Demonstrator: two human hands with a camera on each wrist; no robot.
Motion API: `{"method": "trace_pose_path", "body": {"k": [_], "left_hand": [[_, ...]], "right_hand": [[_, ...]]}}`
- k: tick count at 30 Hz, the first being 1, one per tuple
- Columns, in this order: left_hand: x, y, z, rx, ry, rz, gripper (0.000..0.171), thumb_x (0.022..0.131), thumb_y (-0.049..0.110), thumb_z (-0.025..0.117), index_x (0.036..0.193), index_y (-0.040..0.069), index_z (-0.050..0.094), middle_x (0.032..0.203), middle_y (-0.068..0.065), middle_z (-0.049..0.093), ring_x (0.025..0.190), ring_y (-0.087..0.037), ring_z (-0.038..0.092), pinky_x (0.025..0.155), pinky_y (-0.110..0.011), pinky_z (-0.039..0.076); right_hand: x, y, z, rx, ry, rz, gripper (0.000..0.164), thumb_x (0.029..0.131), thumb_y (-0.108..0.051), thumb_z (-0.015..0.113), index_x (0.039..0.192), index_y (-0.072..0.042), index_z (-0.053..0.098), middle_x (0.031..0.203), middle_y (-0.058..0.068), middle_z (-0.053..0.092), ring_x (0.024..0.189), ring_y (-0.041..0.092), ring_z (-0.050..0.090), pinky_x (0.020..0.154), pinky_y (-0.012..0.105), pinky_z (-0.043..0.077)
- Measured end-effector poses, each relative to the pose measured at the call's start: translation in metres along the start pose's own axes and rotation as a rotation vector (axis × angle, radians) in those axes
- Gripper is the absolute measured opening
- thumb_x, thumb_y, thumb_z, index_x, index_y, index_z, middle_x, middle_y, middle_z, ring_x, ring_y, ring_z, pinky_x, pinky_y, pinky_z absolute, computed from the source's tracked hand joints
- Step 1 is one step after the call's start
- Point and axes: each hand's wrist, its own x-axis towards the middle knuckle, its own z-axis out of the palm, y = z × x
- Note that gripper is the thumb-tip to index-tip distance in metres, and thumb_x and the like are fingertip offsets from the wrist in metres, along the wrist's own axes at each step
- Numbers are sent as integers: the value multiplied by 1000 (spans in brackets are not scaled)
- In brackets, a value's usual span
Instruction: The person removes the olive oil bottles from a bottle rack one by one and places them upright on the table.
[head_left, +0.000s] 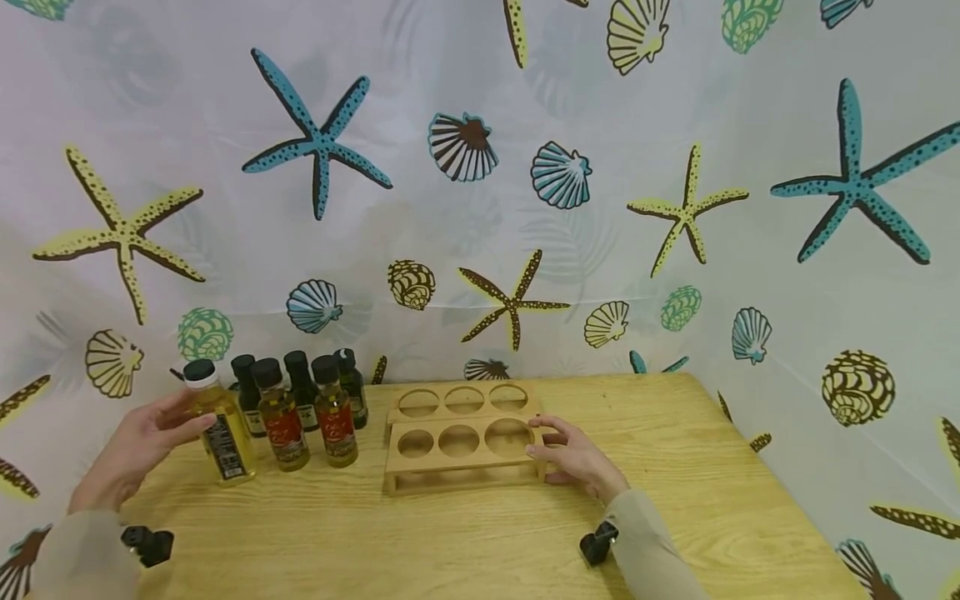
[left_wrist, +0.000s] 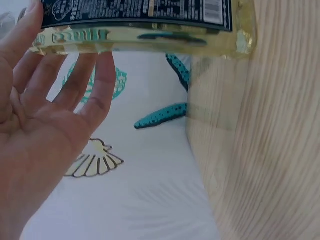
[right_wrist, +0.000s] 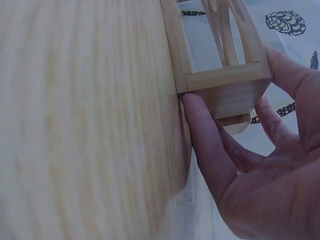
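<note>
In the head view my left hand [head_left: 146, 437] grips a rectangular clear bottle of yellow oil [head_left: 238, 437] near its top. The bottle has a black-and-white cap and a dark label. Whether its base touches the table cannot be told. The left wrist view shows the thumb on the near side of this oil bottle [left_wrist: 220, 37] and the other fingers behind it. My right hand [head_left: 573, 458] holds the right end of a two-step wooden bottle rack [head_left: 468, 471] with round holes. In the right wrist view its fingers span the rack's end panel [right_wrist: 232, 97].
Two red-labelled bottles, one [head_left: 281, 429] nearer the left hand and one [head_left: 335, 425] nearer the rack, stand in front of several dark bottles [head_left: 300, 387]. All are on the wooden table [head_left: 337, 542]. A patterned cloth [head_left: 465, 225] hangs behind and at the sides.
</note>
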Motion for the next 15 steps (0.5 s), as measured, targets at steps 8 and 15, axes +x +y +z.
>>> {"method": "trace_pose_path", "body": {"k": [8, 15], "left_hand": [[3, -7, -6, -98, -95, 39, 81, 105, 37, 45, 155, 1, -8, 159, -30, -8, 140, -56, 12, 85, -19, 54], [4, -8, -3, -121, -78, -4, 82, 104, 42, 42, 156, 6, -10, 159, -31, -7, 140, -55, 14, 86, -23, 55]], "right_hand": [[0, -1, 1, 5, 6, 2, 56, 86, -37, 76, 137, -27, 54, 147, 21, 41, 115, 29, 59, 72, 39, 59], [0, -1, 1, 5, -9, -4, 58, 87, -37, 75, 139, -25, 53, 148, 22, 40, 116, 29, 59, 73, 40, 59]]}}
